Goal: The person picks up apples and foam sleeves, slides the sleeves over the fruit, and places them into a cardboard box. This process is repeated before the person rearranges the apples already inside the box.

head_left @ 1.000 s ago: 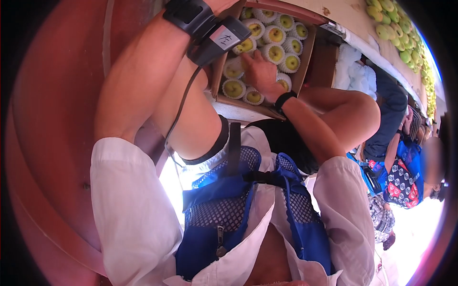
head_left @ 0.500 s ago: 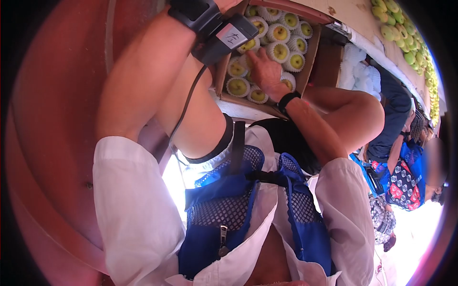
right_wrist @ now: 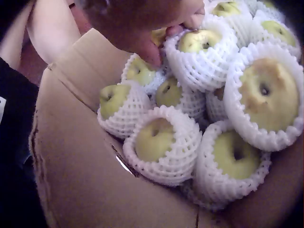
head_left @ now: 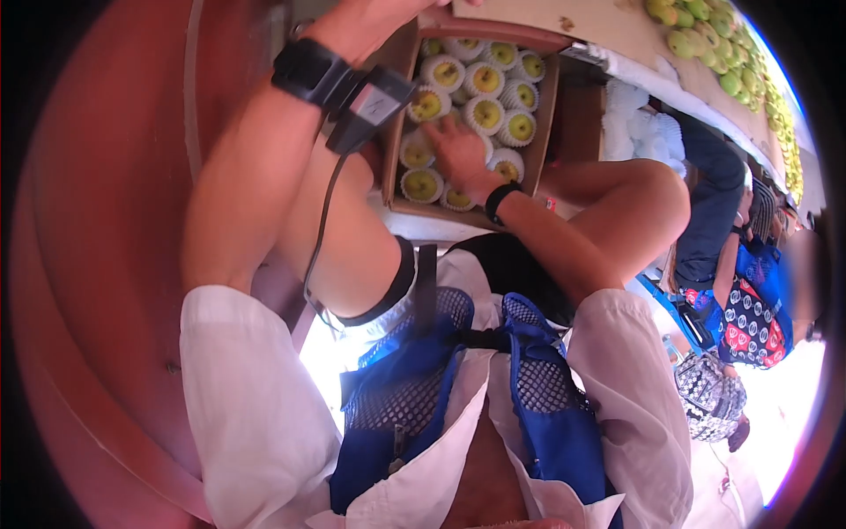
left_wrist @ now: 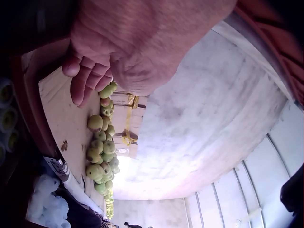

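Note:
My right hand is inside a cardboard box, its fingers lying over the apples. These are yellow-green apples, each in a white foam net. In the right wrist view, the right fingertips rest at the rim of one netted apple, with the thumb close to its side. Up past the box's far left corner is my left hand, holding nothing, its fingers loosely bent. It hovers over a cardboard-covered table; in the head view the left hand is cut off by the top edge.
A pile of loose green apples lies on the table, beside a taped carton. White foam nets are bunched right of the box. My knees flank the box, a red wall rises at left, and people stand at right.
The head view has shifted, so the box now sits lower and further left. More of my left hand shows at the top. My right hand stays among the apples, its forefinger less stretched out.

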